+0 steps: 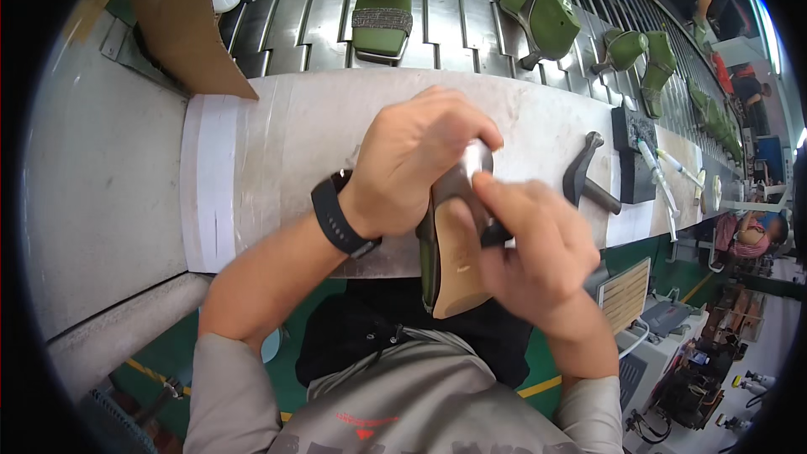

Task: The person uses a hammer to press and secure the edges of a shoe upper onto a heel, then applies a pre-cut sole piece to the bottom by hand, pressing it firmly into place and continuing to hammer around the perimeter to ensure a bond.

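A green high-heeled sandal (461,282) is held over the near edge of the bench, its tan sole facing up and its toe pointing toward me. My left hand (416,155), with a black band on the wrist, wraps round the heel end. Closed against the other side of the sandal is my right hand (542,244), its thumb along the tan sole and its fingers near the heel base. A small dark piece shows beside the right fingers; I cannot make out whether it is part of the sandal. The right hand is slightly blurred.
A hammer (593,175) lies on the bench (311,126) to the right, beside a black block (632,151) and syringes (660,176). Beyond, a slatted metal conveyor (315,21) carries several green sandals (382,17). Cardboard (181,25) stands at the left.
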Motion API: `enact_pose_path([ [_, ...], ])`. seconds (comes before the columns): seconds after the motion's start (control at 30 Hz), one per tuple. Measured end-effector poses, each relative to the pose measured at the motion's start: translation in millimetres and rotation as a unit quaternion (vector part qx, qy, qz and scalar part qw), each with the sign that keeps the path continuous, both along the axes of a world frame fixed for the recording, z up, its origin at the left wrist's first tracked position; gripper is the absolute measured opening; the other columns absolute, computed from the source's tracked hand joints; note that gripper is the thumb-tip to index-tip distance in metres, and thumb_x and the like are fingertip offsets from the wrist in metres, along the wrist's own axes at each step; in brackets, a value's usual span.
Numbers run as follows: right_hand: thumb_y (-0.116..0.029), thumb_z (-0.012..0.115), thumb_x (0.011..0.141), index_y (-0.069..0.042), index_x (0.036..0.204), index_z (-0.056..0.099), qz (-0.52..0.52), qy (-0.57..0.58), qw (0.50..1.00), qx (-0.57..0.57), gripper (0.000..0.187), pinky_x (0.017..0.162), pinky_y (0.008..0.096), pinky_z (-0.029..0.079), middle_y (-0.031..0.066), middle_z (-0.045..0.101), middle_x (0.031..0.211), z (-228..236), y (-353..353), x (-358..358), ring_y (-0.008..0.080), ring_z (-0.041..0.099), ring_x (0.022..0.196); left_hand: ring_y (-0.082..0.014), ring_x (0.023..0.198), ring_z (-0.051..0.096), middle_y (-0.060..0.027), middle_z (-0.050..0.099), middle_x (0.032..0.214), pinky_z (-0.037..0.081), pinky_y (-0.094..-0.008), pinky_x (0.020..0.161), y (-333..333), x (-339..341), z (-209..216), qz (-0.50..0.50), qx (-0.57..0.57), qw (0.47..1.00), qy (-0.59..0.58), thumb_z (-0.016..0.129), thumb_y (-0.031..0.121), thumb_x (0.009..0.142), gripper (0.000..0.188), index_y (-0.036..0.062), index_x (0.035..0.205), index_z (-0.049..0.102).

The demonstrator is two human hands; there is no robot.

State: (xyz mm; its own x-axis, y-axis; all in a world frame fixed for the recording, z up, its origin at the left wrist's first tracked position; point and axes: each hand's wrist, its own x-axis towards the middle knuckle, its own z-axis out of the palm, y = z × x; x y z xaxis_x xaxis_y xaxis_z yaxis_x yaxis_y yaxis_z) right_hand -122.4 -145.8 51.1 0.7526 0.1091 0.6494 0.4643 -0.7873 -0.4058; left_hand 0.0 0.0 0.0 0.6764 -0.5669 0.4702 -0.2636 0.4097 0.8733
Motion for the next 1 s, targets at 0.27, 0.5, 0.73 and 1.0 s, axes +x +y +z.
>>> enact_pose_path([
  [0.27, -0.011, 0.09, 0.084, -0.004, 0.106, 0.074, -0.079, 0.061, 0.983, 0.151, 0.029, 0.058, 0.0265, 0.049, 0.0043, 0.072, 0.082, -14.9, -26.2, 27.0, 0.0123, 0.065, 0.067, -0.0087, 0.084, 0.067, -0.0045, 0.076, 0.09, 0.053, -0.0245, 0.078, -27.3, 24.6, 10.5, 0.017, 0.157, 0.987, 0.03, 0.064, 0.026, 0.107, 0.033, -0.0039, 0.103, 0.077],
  [0.5, -0.027, 0.081, 0.096, 0.0, 0.093, 0.073, -0.036, 0.418, 0.844, 0.335, 0.028, 0.056, 0.0236, 0.042, -0.0033, 0.066, 0.073, -9.8, -48.9, 13.7, 0.0035, 0.053, 0.064, -0.0091, 0.088, 0.064, -0.0048, 0.075, 0.096, 0.052, -0.025, 0.082, -30.1, 18.0, 5.0, 0.017, 0.129, 0.991, 0.029, 0.064, 0.031, 0.108, 0.036, -0.003, 0.104, 0.078],
  [0.73, -0.032, 0.082, 0.095, 0.0, 0.083, 0.073, -0.023, 0.442, 0.864, 0.24, 0.036, 0.054, 0.0266, 0.038, -0.0056, 0.055, 0.065, 8.5, -47.9, 27.3, 0.0043, 0.048, 0.062, -0.0082, 0.085, 0.063, -0.0049, 0.073, 0.092, 0.051, -0.025, 0.078, -32.6, 14.1, -2.5, 0.026, 0.106, 0.994, 0.008, 0.059, 0.04, 0.111, 0.046, -0.0025, 0.105, 0.076],
  [1.0, -0.03, 0.085, 0.09, 0.001, 0.083, 0.073, -0.031, 0.42, 0.88, 0.219, 0.034, 0.053, 0.027, 0.039, -0.0051, 0.054, 0.064, 5.3, -46.4, 30.9, 0.0051, 0.048, 0.059, -0.0077, 0.08, 0.061, -0.004, 0.071, 0.085, 0.05, -0.0243, 0.072, -34.4, 15.7, -3.8, 0.067, 0.15, 0.986, -0.018, 0.06, 0.043, 0.11, 0.05, -0.0031, 0.1, 0.077],
])
